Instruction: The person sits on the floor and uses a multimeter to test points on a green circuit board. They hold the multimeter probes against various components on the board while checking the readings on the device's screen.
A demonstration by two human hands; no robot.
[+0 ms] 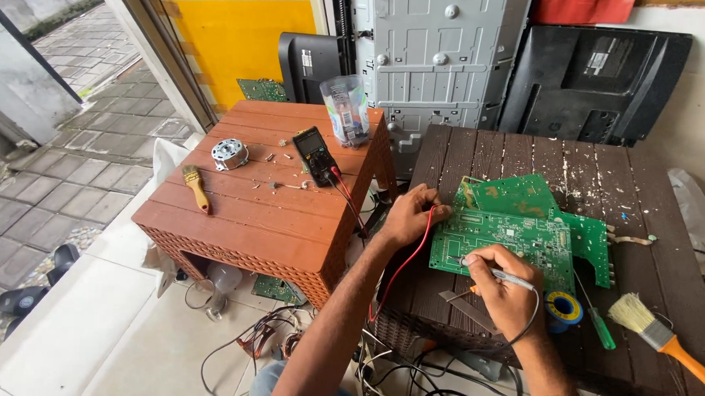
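- Resting on a dark brown wood-grain plastic table [667, 259] flecked with white paint: a flat green printed circuit board [503, 242], with two more green boards [519, 193] overlapping just behind and beside it
- Left hand [409, 215]: fingers curled on the left edge of the front board, pinching a thin red probe lead [408, 260] that trails down off the table
- Right hand [505, 288]: fingers closed in a pen grip around a slim grey probe [501, 273], its tip touching the front board's surface; a black lead loops past the wrist
- Near the right hand: a blue and yellow roll of tape [563, 308], a green-handled screwdriver [598, 325], a pale-bristled paintbrush with an orange handle [663, 338]
- On the reddish-brown slatted plastic table [249, 217] to the left: a black handheld multimeter [316, 154], a round metal motor [229, 154], a yellow-handled brush [195, 186], a clear plastic jar [345, 109]
- Against the wall behind: black flat-screen panels [595, 82] and a grey metal chassis [438, 51]
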